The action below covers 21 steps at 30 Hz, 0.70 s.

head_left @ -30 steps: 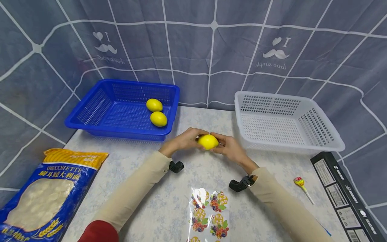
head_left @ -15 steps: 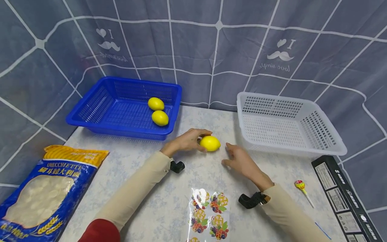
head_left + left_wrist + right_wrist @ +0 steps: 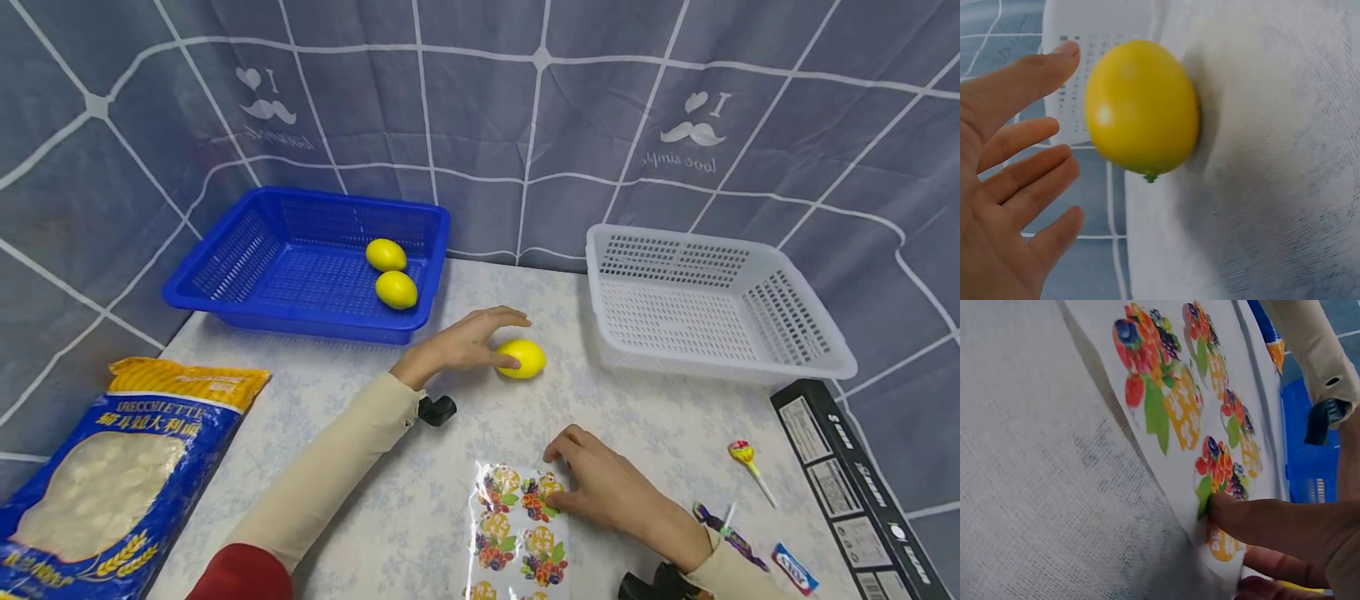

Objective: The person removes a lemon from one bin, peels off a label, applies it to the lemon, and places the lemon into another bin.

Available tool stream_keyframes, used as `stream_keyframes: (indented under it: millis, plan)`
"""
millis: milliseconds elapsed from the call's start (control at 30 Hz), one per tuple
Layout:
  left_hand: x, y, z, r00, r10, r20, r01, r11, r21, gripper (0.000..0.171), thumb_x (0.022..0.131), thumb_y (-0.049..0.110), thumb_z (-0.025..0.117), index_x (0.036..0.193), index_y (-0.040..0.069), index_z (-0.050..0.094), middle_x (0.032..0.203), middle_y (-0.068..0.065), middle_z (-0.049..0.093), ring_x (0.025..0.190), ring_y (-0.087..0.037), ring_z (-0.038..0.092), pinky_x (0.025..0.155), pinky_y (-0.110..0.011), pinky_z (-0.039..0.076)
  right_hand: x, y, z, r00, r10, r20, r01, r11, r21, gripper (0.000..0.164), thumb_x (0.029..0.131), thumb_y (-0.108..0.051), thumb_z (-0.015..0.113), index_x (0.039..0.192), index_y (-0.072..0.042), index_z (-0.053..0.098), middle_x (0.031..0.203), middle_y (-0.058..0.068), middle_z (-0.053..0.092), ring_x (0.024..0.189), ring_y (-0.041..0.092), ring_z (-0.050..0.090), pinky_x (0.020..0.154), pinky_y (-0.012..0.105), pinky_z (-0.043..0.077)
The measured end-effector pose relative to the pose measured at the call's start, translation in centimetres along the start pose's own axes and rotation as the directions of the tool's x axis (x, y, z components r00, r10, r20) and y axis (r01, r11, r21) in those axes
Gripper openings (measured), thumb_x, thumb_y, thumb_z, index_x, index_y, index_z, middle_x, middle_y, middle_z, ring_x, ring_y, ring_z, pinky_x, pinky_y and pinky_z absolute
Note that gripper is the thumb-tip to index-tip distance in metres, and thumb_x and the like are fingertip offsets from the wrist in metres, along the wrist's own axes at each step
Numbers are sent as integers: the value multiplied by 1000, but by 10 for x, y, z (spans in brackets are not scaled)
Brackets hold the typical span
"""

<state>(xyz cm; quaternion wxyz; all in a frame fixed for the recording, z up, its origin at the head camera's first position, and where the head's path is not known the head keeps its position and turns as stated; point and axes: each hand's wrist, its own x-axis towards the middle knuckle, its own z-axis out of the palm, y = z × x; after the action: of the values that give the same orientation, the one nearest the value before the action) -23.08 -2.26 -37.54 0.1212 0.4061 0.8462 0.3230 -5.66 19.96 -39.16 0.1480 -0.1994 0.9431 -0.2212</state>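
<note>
A yellow lemon [image 3: 522, 358] lies on the table, its small green stem end showing in the left wrist view. My left hand [image 3: 476, 340] is beside it, fingers spread and thumb close to its near side; in the left wrist view a gap separates the hand from the lemon [image 3: 1141, 106]. My right hand [image 3: 618, 492] is over the right edge of a clear sheet of fruit stickers [image 3: 517, 533]. In the right wrist view the thumb [image 3: 1260, 522] overlaps a sticker near the sheet's edge, the other fingers beyond it.
Two lemons [image 3: 390, 273] sit in a blue basket [image 3: 307, 325] at the back left. A white basket [image 3: 720, 362] stands back right. A pasta bag [image 3: 112, 492] lies left; a lollipop [image 3: 742, 454], wrapped sweets [image 3: 795, 569] and a black box [image 3: 847, 483] lie right.
My right hand has let go of the lemon and moved back toward me to the sticker sheet. My left hand has loosened its fingers from the lemon, which stays on the table.
</note>
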Motion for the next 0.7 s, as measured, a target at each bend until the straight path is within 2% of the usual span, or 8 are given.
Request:
stream_keyframes:
  millis: [133,267,333,400,500,600,700]
  plan:
    - [-6,8,-5,998,52,-39,-51,999,15,52,93,23,69,138,2,53,148,-12,46,139,-26,38,116,-38,28,3,1,-1,1000,-6,20,5,997,81,26,78,-23,84,87,-18,60,96,-5,46,78,12,44,63,26,40]
    - [-13,16,-12,993,94,-65,-94,996,13,45,95,19,67,135,1,57,143,-12,52,135,-26,44,114,-38,31,5,3,-7,999,7,52,-19,973,230,24,81,-19,81,87,-14,59,85,-4,53,71,11,47,59,25,41]
    - [-15,19,-16,991,109,-71,-110,994,3,41,95,18,66,132,2,60,139,-12,56,133,-25,47,113,-38,33,7,5,-12,997,16,75,-42,930,366,25,83,-17,79,93,-10,56,80,-1,60,66,15,54,56,27,47]
    - [-18,22,-19,991,113,-70,-113,994,-6,37,96,17,65,129,2,62,134,-11,59,129,-25,50,111,-37,36,9,7,-17,996,28,88,-69,861,504,30,86,-15,76,102,-4,52,75,5,65,61,21,59,53,31,51]
    - [-22,25,-23,991,116,-60,-117,993,-16,31,97,17,64,125,3,66,128,-9,64,124,-23,55,108,-36,40,14,10,-26,997,44,64,-74,789,610,41,88,-17,75,116,-1,51,72,10,69,54,22,58,50,32,51]
    - [-26,29,-25,990,132,-50,-134,990,-50,27,98,16,63,120,3,69,121,-8,68,117,-20,60,103,-33,45,17,11,-36,998,61,5,-51,780,624,42,88,-20,76,121,-1,57,75,10,72,56,19,59,50,30,50]
    - [-31,36,-27,985,167,-53,-173,975,-141,22,97,14,63,114,3,73,114,-9,71,108,-15,65,97,-28,49,18,9,-49,997,60,-51,-15,777,630,36,88,-21,75,116,-1,64,82,8,74,61,22,63,56,33,53]
